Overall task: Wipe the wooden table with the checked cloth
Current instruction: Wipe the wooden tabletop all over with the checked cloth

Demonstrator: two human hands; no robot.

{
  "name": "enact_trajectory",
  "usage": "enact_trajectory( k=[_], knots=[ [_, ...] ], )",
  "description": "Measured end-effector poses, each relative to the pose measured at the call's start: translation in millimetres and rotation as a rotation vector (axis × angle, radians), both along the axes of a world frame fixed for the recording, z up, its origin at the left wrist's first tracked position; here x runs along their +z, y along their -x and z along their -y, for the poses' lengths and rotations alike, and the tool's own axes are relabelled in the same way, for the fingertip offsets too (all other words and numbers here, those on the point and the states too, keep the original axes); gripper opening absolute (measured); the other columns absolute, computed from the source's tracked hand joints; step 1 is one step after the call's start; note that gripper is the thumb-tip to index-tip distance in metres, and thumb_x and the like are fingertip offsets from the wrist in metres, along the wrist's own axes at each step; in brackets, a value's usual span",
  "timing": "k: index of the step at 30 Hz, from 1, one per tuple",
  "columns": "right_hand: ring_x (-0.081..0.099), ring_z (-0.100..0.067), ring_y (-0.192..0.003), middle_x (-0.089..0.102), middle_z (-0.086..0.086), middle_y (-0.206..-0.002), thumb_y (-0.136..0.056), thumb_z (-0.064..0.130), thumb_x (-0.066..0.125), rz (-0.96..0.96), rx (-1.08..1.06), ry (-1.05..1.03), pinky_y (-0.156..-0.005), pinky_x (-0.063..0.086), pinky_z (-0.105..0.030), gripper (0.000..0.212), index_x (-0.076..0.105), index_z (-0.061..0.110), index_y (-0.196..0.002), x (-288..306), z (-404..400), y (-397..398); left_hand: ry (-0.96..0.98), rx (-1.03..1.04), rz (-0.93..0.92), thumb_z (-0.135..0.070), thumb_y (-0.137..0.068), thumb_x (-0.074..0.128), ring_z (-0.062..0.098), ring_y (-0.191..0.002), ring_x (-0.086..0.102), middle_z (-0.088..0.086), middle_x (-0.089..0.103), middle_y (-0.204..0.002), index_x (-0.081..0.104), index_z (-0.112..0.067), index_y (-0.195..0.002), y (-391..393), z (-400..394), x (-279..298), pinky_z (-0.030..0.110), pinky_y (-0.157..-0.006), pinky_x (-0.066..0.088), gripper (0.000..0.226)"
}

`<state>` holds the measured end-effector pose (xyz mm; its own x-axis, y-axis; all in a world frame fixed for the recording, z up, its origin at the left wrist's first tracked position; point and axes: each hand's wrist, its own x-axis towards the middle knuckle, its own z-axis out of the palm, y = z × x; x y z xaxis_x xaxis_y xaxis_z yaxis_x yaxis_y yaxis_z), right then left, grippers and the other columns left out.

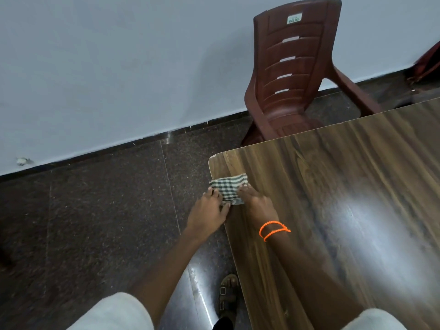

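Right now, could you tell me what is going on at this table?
A person is wiping the dark wooden table with a small green-and-white checked cloth. Both hands are on the cloth at the table's near left corner: the left hand at the edge, the right hand beside it. A brown plastic chair stands behind the table.
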<state>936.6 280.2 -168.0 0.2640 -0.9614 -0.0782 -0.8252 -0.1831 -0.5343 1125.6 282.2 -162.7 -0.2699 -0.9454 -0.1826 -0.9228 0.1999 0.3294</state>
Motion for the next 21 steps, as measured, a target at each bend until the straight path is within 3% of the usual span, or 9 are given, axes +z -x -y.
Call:
enact_trajectory(
  k=[5, 10, 13, 17, 21],
  knots=[
    [0.052, -0.022, -0.124, 0.062, -0.006, -0.128, -0.083, -0.005, 0.056, 0.061, -0.148, 0.084, -0.095, 0.050, -0.040, 0.038, 0.068, 0.014, -0.114, 1, 2, 30, -0.032, -0.103, 0.068, -0.049, -0.098, 0.043, 0.027, -0.138, 0.041, 0.012, 0.047, -0.147, 0.053, -0.007, -0.135, 35, 8, 3, 0.041, -0.106, 0.047, 0.057],
    [0.056, -0.024, -0.121, 0.064, -0.006, -0.124, -0.082, -0.005, 0.056, 0.075, -0.260, 0.122, -0.093, 0.051, -0.039, 0.037, 0.071, 0.014, -0.109, 0, 49, 29, -0.048, -0.128, 0.118, -0.047, -0.099, 0.041, 0.029, -0.135, 0.043, 0.011, 0.047, -0.146, 0.054, -0.010, -0.134, 43, 57, 8, 0.045, -0.103, 0.048, 0.052],
    [0.050, -0.020, -0.127, 0.060, -0.004, -0.131, -0.085, 0.001, 0.055, 0.049, -0.221, 0.071, -0.097, 0.047, -0.036, 0.036, 0.069, 0.018, -0.114, -1, 75, 9, -0.025, -0.093, 0.116, -0.044, -0.100, 0.042, 0.028, -0.130, 0.048, 0.009, 0.050, -0.143, 0.057, -0.012, -0.130, 23, 76, 7, 0.043, -0.102, 0.049, 0.047],
    [0.047, -0.021, -0.129, 0.059, -0.004, -0.131, -0.085, 0.002, 0.056, 0.051, -0.168, 0.053, -0.097, 0.045, -0.034, 0.036, 0.067, 0.018, -0.115, -2, 77, -20, 0.026, -0.072, 0.107, -0.045, -0.100, 0.042, 0.026, -0.110, 0.060, 0.009, 0.059, -0.126, 0.063, -0.012, -0.116, -6, 73, 6, 0.040, -0.089, 0.051, 0.043],
    [0.049, -0.023, -0.128, 0.061, -0.004, -0.129, -0.081, -0.005, 0.055, 0.085, -0.098, 0.076, -0.092, 0.051, -0.037, 0.044, 0.067, 0.017, -0.117, -4, 48, -9, 0.025, -0.115, 0.121, -0.053, -0.098, 0.040, 0.025, -0.130, 0.050, 0.011, 0.053, -0.139, 0.059, -0.011, -0.127, -10, 50, 2, 0.040, -0.096, 0.050, 0.054]
  ],
)
